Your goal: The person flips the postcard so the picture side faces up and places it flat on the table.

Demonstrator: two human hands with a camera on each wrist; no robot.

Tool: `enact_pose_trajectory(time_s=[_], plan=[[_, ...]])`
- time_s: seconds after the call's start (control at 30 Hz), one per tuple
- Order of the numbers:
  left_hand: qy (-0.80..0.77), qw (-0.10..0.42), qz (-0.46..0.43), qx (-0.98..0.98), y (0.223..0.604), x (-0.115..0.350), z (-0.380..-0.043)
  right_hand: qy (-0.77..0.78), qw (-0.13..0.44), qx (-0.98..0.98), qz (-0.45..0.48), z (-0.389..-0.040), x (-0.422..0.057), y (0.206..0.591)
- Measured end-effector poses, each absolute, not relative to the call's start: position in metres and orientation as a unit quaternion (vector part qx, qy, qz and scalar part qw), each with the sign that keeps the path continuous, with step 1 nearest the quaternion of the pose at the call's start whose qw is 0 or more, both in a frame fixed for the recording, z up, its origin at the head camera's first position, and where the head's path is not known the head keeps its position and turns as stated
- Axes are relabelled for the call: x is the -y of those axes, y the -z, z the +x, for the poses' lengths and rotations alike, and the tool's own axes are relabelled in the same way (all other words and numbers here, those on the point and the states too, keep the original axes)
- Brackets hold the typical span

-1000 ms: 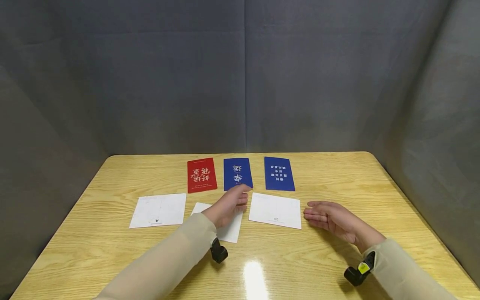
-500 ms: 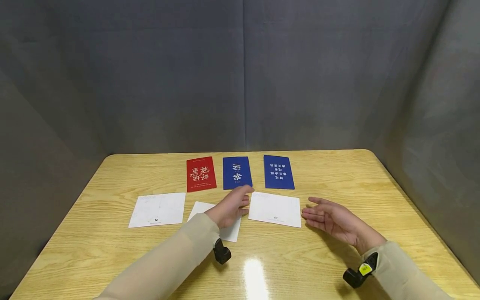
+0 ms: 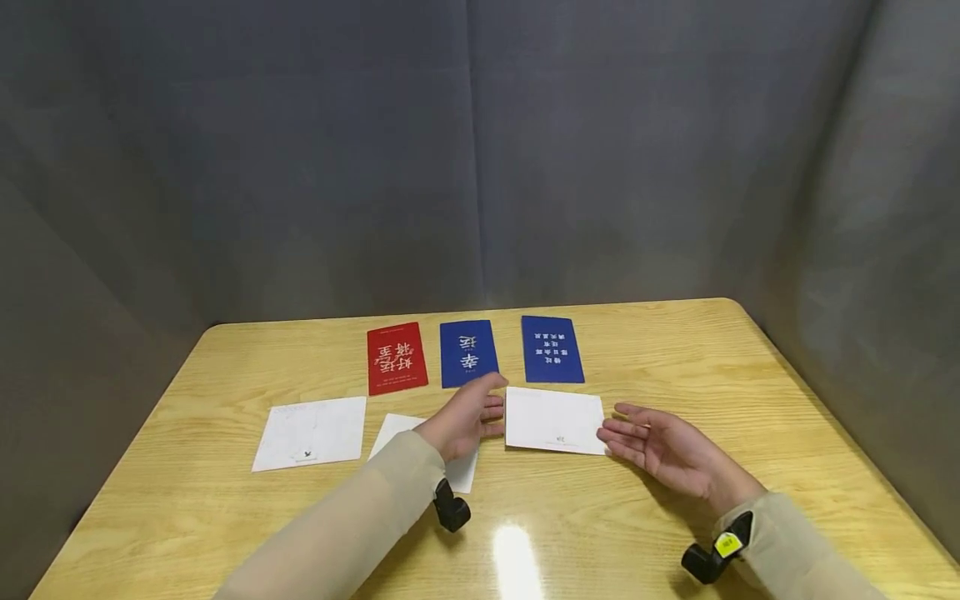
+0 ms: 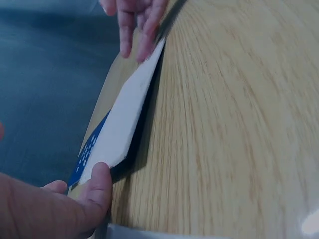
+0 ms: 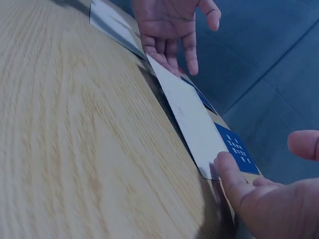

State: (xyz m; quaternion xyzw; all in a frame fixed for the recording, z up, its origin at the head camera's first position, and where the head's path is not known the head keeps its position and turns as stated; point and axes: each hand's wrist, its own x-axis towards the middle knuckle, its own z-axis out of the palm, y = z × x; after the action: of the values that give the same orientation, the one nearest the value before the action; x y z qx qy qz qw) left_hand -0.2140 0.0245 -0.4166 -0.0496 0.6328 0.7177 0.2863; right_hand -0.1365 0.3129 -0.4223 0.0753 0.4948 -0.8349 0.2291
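A white card (image 3: 555,421) with small print near its front edge is held up between my two hands, its shadow on the wood below in both wrist views. Fingertips of my left hand (image 3: 465,417) touch its left end. At the opposite end, the fingertips of my right hand (image 3: 667,454) press against the short edge, fingers mostly straight and thumb apart, as the right wrist view shows. Under my left forearm lies a second white card (image 3: 393,429), partly hidden by the hand and sleeve. Another white card (image 3: 311,433) lies flat further left.
Along the far side of the wooden table (image 3: 637,542) lie a red card (image 3: 397,358), a blue card (image 3: 467,354) and another blue card (image 3: 552,350), all with white characters. Grey curtain (image 3: 480,167) encloses the back and sides.
The white card between my hands has come up off the table, its front edge now casting a shadow. My hands have closed in on its two ends. The head view has shifted slightly.
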Motion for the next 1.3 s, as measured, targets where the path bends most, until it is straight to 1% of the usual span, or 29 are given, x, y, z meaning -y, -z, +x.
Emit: enact_pose_trajectory(time_s=[0.1, 0.3, 0.43, 0.67, 0.9, 1.13, 1.3], plan=[[-0.723, 0.292, -0.044, -0.624, 0.418, -0.025, -0.211, 0.827, 0.227, -0.508, 0.078, -0.136, -0.31, 0.425], [-0.725, 0.296, -0.025, -0.622, 0.416, -0.028, -0.21, 0.774, 0.204, -0.596, 0.062, -0.137, -0.307, 0.428], [-0.728, 0.282, -0.002, -0.625, 0.418, -0.03, -0.212, 0.769, 0.203, -0.603, 0.06, -0.137, -0.307, 0.427], [-0.677, 0.251, 0.035, -0.691, 0.428, -0.033, -0.211, 0.767, 0.195, -0.608, 0.056, -0.136, -0.307, 0.427], [-0.676, 0.25, 0.027, -0.693, 0.432, -0.031, -0.212, 0.733, 0.134, -0.662, 0.08, -0.14, -0.314, 0.433], [-0.678, 0.256, 0.03, -0.689, 0.433, -0.028, -0.214, 0.733, 0.125, -0.663, 0.087, -0.141, -0.314, 0.434], [-0.681, 0.251, 0.03, -0.687, 0.431, -0.025, -0.214, 0.698, 0.111, -0.704, 0.074, -0.142, -0.312, 0.435]])
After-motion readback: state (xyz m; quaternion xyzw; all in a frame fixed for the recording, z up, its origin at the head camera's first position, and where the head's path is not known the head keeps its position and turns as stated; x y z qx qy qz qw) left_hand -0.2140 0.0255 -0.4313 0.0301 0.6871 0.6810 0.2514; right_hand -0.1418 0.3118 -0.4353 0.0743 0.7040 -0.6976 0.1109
